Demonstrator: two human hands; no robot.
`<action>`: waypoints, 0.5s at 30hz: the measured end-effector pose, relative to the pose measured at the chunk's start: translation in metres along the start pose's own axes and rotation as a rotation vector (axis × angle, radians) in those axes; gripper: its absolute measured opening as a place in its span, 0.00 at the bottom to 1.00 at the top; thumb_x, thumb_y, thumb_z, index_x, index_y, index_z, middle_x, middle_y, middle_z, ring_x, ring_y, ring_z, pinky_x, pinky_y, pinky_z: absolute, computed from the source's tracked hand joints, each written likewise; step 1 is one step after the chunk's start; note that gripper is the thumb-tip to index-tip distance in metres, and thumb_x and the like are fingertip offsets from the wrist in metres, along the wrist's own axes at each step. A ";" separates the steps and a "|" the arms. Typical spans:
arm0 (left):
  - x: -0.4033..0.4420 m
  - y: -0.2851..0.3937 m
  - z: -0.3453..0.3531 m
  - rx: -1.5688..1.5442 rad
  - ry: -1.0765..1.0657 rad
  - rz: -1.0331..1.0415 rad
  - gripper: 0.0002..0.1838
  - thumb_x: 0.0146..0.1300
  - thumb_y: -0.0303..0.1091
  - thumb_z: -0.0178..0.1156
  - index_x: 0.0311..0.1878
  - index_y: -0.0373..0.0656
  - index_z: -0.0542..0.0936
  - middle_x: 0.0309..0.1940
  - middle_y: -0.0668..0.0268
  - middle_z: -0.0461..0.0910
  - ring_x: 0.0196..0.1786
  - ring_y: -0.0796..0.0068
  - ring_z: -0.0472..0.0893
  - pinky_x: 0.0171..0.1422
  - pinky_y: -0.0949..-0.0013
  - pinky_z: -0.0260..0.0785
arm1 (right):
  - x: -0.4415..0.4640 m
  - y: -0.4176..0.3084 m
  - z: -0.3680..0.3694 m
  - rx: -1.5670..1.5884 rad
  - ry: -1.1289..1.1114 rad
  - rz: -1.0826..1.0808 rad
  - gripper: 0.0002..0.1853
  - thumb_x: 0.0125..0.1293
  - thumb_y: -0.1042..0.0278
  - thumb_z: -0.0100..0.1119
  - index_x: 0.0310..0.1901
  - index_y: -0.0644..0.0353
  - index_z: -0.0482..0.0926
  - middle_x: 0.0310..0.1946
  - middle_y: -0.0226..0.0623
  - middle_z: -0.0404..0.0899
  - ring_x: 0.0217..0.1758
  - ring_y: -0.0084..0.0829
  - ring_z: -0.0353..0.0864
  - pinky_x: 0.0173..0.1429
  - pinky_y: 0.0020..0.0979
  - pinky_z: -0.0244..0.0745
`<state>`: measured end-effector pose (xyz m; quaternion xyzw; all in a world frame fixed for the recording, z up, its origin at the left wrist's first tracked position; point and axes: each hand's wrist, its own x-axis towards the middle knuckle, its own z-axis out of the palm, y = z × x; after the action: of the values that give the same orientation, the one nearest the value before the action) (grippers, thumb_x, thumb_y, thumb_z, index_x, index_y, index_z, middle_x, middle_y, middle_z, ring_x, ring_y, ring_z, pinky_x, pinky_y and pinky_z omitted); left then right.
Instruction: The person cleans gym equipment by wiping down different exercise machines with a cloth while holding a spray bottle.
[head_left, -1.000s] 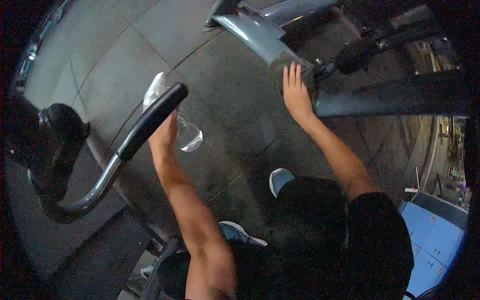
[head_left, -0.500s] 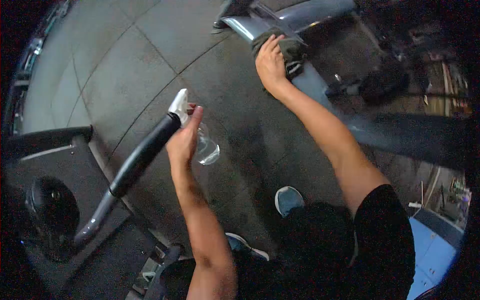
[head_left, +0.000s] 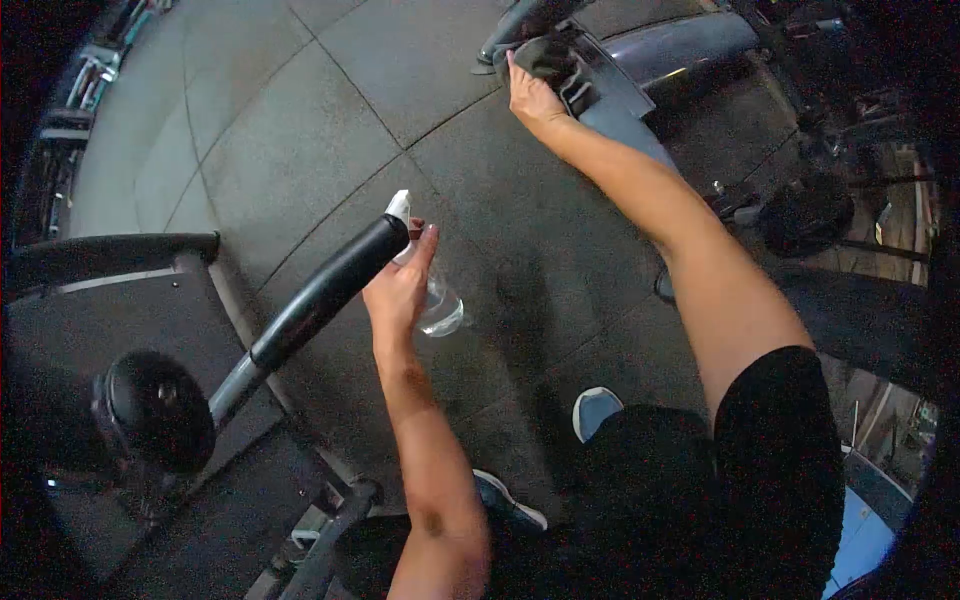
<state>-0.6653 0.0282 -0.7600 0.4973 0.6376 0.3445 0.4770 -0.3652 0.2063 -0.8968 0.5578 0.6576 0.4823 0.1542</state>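
My left hand (head_left: 400,285) is wrapped round the neck of a clear spray bottle (head_left: 441,308) with a white spray head (head_left: 399,206). The bottle holds some clear liquid. A black-gripped handlebar (head_left: 330,288) passes just beside this hand and overlaps part of the spray head. Farther up, my right hand (head_left: 533,98) holds a dark cloth (head_left: 547,62) against the upper end of a grey machine frame (head_left: 625,130). Some of its fingers are hidden behind the cloth.
A dark round machine part (head_left: 160,412) stands at the left, near a black platform (head_left: 120,330). Another machine tube (head_left: 690,48) crosses the top right. My shoes (head_left: 597,412) rest on the tiled floor (head_left: 470,380). Blue lockers (head_left: 862,535) show at the lower right.
My right hand has moved up and left along the grey frame with the cloth. My left hand and the bottle appear farther right and slightly lower. The whole view has shifted.
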 end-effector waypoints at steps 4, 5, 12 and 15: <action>-0.009 0.007 0.001 -0.070 0.042 0.078 0.16 0.64 0.37 0.73 0.50 0.40 0.85 0.36 0.72 0.82 0.40 0.82 0.78 0.44 0.74 0.69 | -0.023 -0.056 0.082 -0.070 -0.213 -0.612 0.30 0.68 0.62 0.48 0.67 0.74 0.72 0.61 0.53 0.79 0.60 0.52 0.78 0.73 0.47 0.63; -0.012 0.006 -0.001 -0.106 0.011 0.186 0.17 0.66 0.39 0.70 0.53 0.40 0.83 0.37 0.71 0.81 0.40 0.79 0.78 0.47 0.72 0.71 | -0.030 -0.085 0.117 0.145 -0.107 -0.365 0.30 0.69 0.63 0.46 0.68 0.73 0.71 0.64 0.55 0.76 0.64 0.55 0.76 0.76 0.49 0.60; -0.022 0.022 0.001 -0.047 0.046 0.244 0.15 0.65 0.37 0.70 0.51 0.39 0.83 0.38 0.67 0.86 0.38 0.76 0.83 0.47 0.71 0.75 | -0.101 0.072 -0.060 0.554 -0.293 0.271 0.40 0.63 0.60 0.61 0.73 0.76 0.61 0.76 0.64 0.57 0.77 0.58 0.61 0.76 0.51 0.65; -0.005 0.005 -0.017 -0.104 0.060 0.334 0.21 0.63 0.34 0.70 0.58 0.39 0.82 0.41 0.65 0.87 0.42 0.74 0.84 0.53 0.69 0.74 | -0.149 0.098 -0.100 0.479 -0.383 0.288 0.38 0.66 0.63 0.58 0.72 0.77 0.60 0.76 0.64 0.57 0.75 0.57 0.64 0.76 0.51 0.64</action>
<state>-0.6799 0.0249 -0.7486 0.5604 0.5414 0.4661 0.4191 -0.3327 0.0204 -0.8192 0.7457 0.6260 0.2174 0.0696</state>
